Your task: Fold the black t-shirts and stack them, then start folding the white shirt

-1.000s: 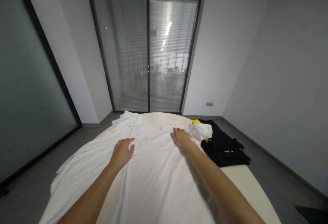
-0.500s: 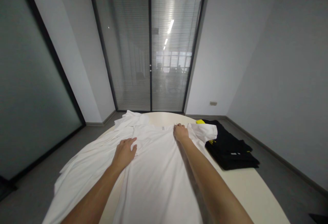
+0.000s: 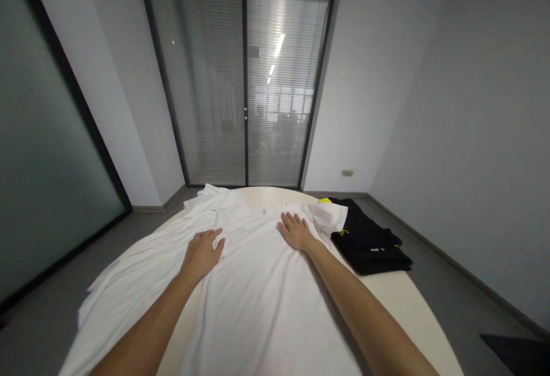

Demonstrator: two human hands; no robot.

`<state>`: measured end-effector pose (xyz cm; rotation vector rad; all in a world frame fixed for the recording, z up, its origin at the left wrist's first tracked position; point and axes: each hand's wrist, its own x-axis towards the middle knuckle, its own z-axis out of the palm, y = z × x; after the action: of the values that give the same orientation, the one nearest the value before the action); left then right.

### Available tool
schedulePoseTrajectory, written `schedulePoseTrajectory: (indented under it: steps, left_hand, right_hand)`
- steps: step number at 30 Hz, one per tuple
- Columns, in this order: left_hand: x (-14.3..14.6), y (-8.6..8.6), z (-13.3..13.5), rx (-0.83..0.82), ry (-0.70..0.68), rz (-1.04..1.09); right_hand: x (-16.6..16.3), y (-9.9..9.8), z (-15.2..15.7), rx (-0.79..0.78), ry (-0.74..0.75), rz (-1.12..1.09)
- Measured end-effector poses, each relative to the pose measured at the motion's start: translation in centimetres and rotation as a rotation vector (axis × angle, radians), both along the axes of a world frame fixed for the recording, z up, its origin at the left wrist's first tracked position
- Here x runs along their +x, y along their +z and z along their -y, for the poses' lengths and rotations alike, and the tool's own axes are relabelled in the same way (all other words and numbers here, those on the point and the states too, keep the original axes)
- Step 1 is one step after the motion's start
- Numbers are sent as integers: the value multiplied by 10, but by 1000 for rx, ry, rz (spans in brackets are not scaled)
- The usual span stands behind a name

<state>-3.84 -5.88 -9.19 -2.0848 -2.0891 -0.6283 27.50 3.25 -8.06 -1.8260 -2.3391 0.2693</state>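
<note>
A white T-shirt (image 3: 253, 290) lies spread out on the table, its collar at the far end and one sleeve reaching right toward some dark clothes. My right hand (image 3: 295, 231) rests flat on its upper right part, fingers spread. On the shirt's left side, near the shoulder, lies my left hand (image 3: 201, 254), thumb apart from the fingers and nothing visibly gripped. Left of it, more white cloth (image 3: 141, 267) is laid out in loose folds, partly under my left forearm.
Folded black clothes (image 3: 372, 253) with yellow bits are stacked at the table's right edge, touching the white sleeve. The pale table (image 3: 412, 307) has a curved edge. Behind it stands a glazed double door (image 3: 244, 89) with blinds. A dark object (image 3: 515, 353) is at lower right.
My right hand has let go of the shirt's shoulder edge and now lies flat, slightly nearer me. My left hand stays almost in place. The view has turned slightly right.
</note>
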Motion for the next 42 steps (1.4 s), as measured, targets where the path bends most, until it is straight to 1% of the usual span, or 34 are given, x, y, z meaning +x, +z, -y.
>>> schedulePoseTrajectory:
  steps: [3, 6, 8, 10, 12, 13, 14, 16, 18, 19, 21, 24, 28, 31, 39, 42]
  left_hand:
    - [0, 1, 1, 4, -7, -13]
    - [0, 1, 2, 11, -13, -15]
    - [0, 1, 3, 7, -12, -7]
    - [1, 1, 3, 0, -14, 4]
    - [1, 1, 4, -3, -20, 8]
    - [1, 1, 4, -4, -20, 8]
    - [1, 1, 4, -6, -19, 9]
    - [1, 1, 4, -7, -15, 10]
    - [0, 0, 3, -5, -15, 9]
    - [0, 0, 2, -4, -16, 7]
    - [-1, -2, 1, -1, -18, 7]
    - [-1, -4, -1, 7, -18, 16]
    - [0, -4, 0, 10, -18, 27]
    - [1, -2, 0, 14, -19, 19]
    - [0, -3, -1, -14, -16, 10]
    - [1, -3, 0, -13, -19, 15]
  right_hand:
    - [11, 0, 11, 71, 32, -9]
    - [15, 1, 21, 130, 37, -24]
    - [16, 6, 25, 262, 29, -68]
    - [18, 17, 27, 405, -5, -104]
    - [25, 33, 27, 500, -105, -91]
    - [31, 42, 26, 536, -192, -66]
    - [38, 51, 25, 566, -302, -40]
    - [55, 65, 22, 569, -543, -4]
    - [73, 73, 17, 504, -738, 7]
    - [82, 74, 15, 449, -799, 7]
    - [96, 72, 12, 334, -859, 2]
    - [110, 66, 8, 251, -834, -33]
    - [117, 66, 4, 241, -765, -206]
    - [114, 70, -1, 228, -677, -319]
    - [97, 83, -5, 219, -441, -323]
    - [92, 84, -2, 180, -374, -281]
